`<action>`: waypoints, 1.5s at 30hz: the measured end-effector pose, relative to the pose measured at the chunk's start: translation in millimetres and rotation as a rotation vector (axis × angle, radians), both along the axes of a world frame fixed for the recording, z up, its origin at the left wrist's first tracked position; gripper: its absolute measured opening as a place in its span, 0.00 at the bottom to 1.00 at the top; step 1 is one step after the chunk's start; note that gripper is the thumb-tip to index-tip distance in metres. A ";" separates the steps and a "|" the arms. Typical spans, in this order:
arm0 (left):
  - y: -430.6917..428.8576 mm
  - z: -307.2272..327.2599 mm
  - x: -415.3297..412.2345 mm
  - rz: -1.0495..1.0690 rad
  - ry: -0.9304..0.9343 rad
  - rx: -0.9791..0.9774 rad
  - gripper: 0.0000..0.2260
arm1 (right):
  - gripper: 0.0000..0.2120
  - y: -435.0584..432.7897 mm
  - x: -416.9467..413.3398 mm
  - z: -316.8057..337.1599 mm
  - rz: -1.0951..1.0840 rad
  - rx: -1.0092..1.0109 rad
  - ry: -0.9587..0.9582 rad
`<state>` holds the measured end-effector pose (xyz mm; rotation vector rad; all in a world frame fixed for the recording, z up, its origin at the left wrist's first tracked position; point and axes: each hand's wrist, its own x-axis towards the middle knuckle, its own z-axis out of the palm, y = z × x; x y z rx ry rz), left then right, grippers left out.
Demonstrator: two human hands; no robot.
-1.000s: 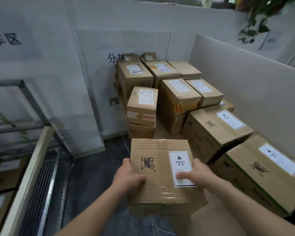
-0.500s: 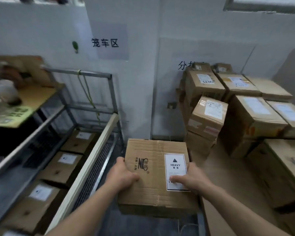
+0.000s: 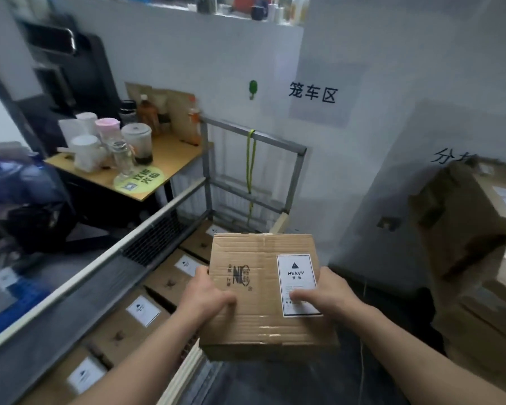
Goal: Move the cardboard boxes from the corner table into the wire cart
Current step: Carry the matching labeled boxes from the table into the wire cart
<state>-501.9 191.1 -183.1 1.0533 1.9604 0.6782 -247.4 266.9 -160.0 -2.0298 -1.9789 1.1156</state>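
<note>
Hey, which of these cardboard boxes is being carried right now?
The box with the HEAVY label, gripped at its sides by the left hand and right hand. The cart boxes lie inside the wire cart; the stacked boxes rest at right.

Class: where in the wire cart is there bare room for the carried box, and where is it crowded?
Wire cart floor crowded: labelled boxes line it end to end. Free room is on their flat tops, between the grey side rail and pale bar.
</note>
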 end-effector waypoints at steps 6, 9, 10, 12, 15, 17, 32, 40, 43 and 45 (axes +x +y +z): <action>10.1 -5.1 -82.9 0.121 -0.006 0.034 0.30 | 0.27 37.5 -91.2 -2.3 0.103 -0.001 -0.009; 4.2 -11.9 -115.4 0.183 -0.017 0.016 0.30 | 0.19 49.0 -132.7 -6.0 0.181 0.027 -0.026; 0.9 -14.3 -124.8 0.209 -0.018 0.008 0.30 | 0.18 52.6 -146.4 -8.0 0.207 0.029 -0.035; -5.0 -19.5 -141.7 0.267 -0.024 -0.010 0.29 | 0.23 60.5 -173.4 -13.1 0.246 0.029 -0.053; -15.1 -30.8 -163.9 0.348 -0.056 -0.048 0.28 | 0.33 70.7 -212.9 -23.4 0.295 0.037 -0.088; -23.8 -43.0 -175.9 0.398 -0.076 -0.071 0.27 | 0.35 75.6 -237.7 -33.3 0.357 0.028 -0.107; -74.7 -242.6 -177.6 0.923 -0.202 -0.267 0.25 | 0.31 95.9 -352.7 -248.7 0.794 -0.172 -0.141; -94.1 -354.2 -149.2 0.955 -0.282 -0.391 0.23 | 0.28 87.0 -344.6 -370.9 0.885 -0.284 -0.283; -95.4 -377.7 -145.5 0.944 -0.283 -0.392 0.23 | 0.28 86.0 -341.0 -395.2 0.884 -0.300 -0.306; -96.2 -388.8 -149.0 0.962 -0.304 -0.391 0.22 | 0.28 86.3 -343.2 -407.3 0.882 -0.307 -0.314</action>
